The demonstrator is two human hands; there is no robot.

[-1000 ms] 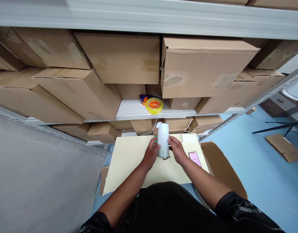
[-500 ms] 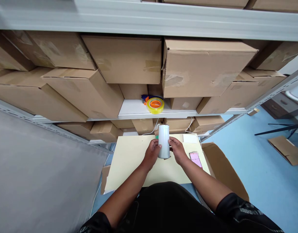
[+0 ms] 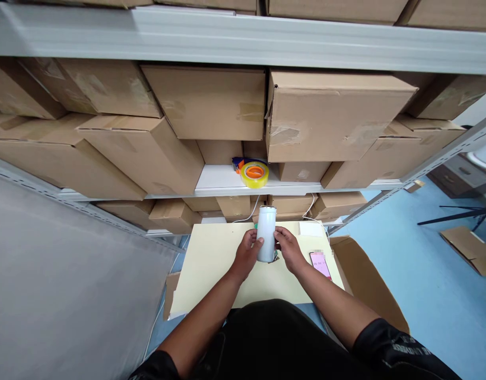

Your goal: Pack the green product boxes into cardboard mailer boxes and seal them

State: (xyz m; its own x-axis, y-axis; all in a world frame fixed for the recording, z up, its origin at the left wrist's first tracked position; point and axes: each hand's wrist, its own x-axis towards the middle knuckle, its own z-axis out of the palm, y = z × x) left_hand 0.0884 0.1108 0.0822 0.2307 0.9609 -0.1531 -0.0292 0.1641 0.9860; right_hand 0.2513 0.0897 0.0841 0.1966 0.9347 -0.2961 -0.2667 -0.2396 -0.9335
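A white cylinder (image 3: 266,232) stands upright over a small pale yellow table (image 3: 211,269). My left hand (image 3: 248,252) grips its lower left side and my right hand (image 3: 287,248) grips its lower right side. A bit of green shows behind the cylinder at the left. A phone with a pink lit screen (image 3: 320,264) lies on the table just right of my right hand.
Metal shelving (image 3: 243,39) packed with cardboard boxes (image 3: 330,113) rises right behind the table. A yellow tape roll with orange core (image 3: 254,173) sits on a shelf ledge. A white cable hangs there. An open cardboard box (image 3: 365,279) stands at the right on blue floor.
The cylinder's top flap seen a second ago is no longer showing; the cylinder stays between both hands. The view has tilted slightly.
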